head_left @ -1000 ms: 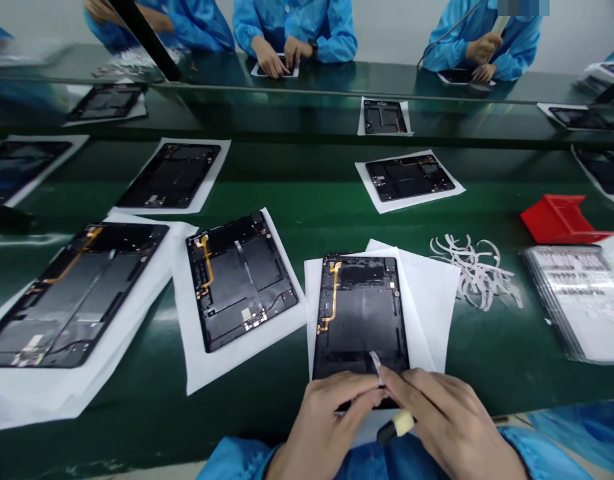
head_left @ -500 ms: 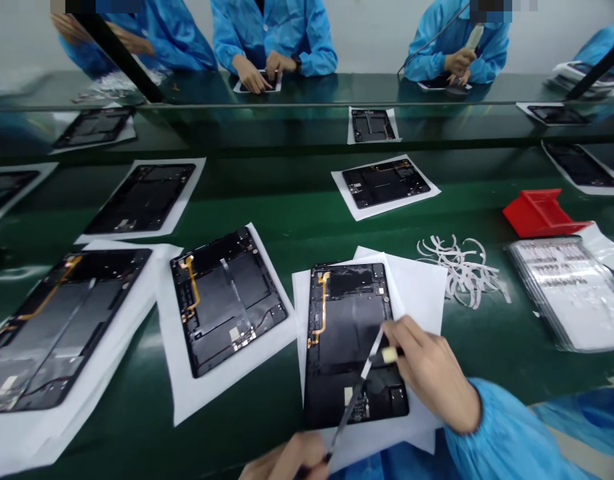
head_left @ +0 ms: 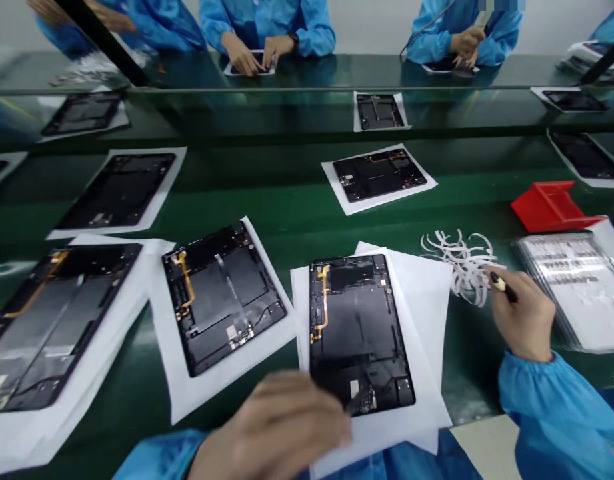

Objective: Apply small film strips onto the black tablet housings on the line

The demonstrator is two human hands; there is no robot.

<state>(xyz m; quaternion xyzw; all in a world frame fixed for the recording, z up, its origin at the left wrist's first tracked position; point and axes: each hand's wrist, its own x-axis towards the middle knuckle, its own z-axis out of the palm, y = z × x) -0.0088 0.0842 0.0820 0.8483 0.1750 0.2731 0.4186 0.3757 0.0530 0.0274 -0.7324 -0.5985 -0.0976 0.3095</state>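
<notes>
In front of me a black tablet housing (head_left: 359, 333), with an orange flex cable along its left side, lies open on white sheets. My left hand (head_left: 281, 427), smeared by motion, is closed over its lower left corner. The dark tips of tweezers (head_left: 359, 402) show past the fingers, low over the housing. Off to the right, my right hand (head_left: 524, 313) is closed on a small stick-like tool (head_left: 497, 281) with a pale yellow and black end; its full shape is hidden. Those fingers are at the edge of a heap of thin white strips (head_left: 459, 257).
Other tablet housings lie on white sheets, one close by (head_left: 224, 297) and one farther left (head_left: 61, 327). A red bin (head_left: 551, 207) stands behind a stack of clear trays (head_left: 577, 287). Across the bench, co-workers in blue sleeves (head_left: 307, 27) handle similar parts.
My right hand has moved right, from the housing to the strip heap. The white strip over the housing no longer shows there. My left hand has come up and forward over the housing's lower edge.
</notes>
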